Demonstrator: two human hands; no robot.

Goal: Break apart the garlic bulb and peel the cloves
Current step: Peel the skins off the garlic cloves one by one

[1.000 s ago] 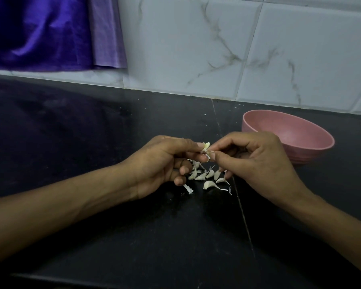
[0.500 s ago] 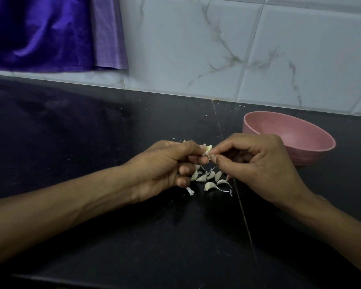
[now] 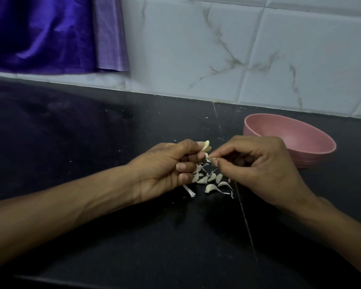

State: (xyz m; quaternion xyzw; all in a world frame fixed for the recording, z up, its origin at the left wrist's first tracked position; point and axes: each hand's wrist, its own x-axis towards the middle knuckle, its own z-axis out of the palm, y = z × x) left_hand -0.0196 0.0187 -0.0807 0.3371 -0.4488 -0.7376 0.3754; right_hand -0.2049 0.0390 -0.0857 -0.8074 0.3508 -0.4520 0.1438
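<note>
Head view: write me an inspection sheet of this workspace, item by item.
Surface: black countertop with a seam running front to back; small white specks scattered on it.
Job's things: garlic clove held above a pile of cloves and skins; pink bowl to the right, contents not visible.
Clutter: loose skin strip beside the pile.
Grippers: left hand pinches the clove; right hand pinches a bit of skin at the clove's lower end.
Cables: nothing seen.
Surroundings: white marbled wall tiles; purple cloth hanging at upper left.
</note>
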